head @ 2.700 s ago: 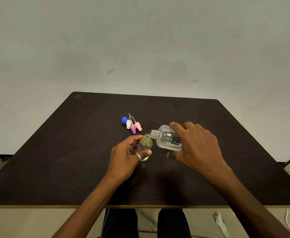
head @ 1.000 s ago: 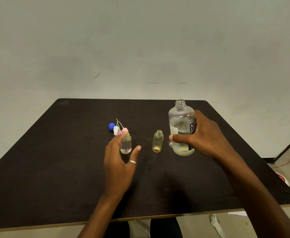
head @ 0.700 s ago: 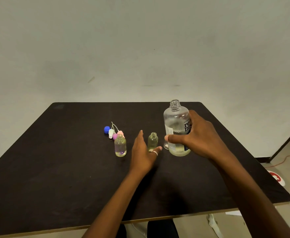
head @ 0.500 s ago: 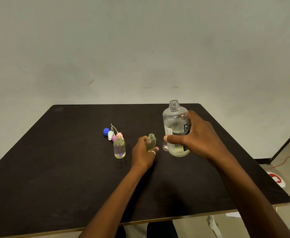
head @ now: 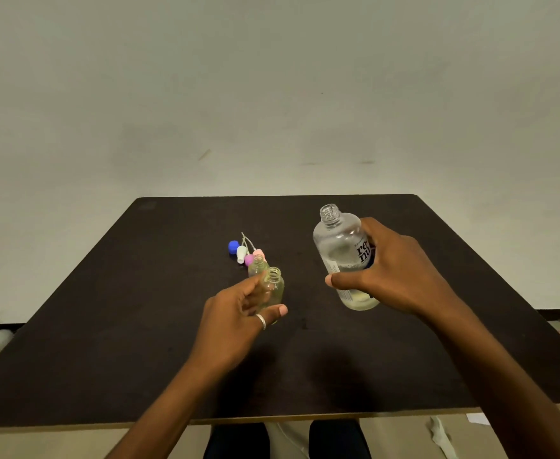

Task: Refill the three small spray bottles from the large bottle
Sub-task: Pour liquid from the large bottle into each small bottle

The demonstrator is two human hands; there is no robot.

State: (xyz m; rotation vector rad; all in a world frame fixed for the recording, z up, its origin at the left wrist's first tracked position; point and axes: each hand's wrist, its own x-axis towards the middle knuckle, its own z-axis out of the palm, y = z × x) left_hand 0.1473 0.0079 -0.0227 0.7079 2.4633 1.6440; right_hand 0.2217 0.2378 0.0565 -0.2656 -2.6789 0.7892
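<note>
My right hand [head: 391, 276] grips the large clear bottle [head: 341, 250], uncapped and tilted slightly left, lifted above the dark table [head: 106, 326]; a little pale liquid sits at its bottom. My left hand [head: 235, 319] holds a small open bottle [head: 274, 288] of yellowish liquid between thumb and fingers, left of the large bottle. A second small open bottle [head: 258, 264] stands right behind it, partly hidden. I see no third small bottle.
A blue cap [head: 233, 246] and white [head: 241, 254], purple [head: 249, 259] and pink [head: 258, 253] spray tops with thin tubes lie clustered behind the small bottles. The table's front edge runs just above my legs.
My left hand let go of one small bottle, reached right, took the other and brought it back left. My right hand lifted the large bottle off the table and tilted it slightly.
</note>
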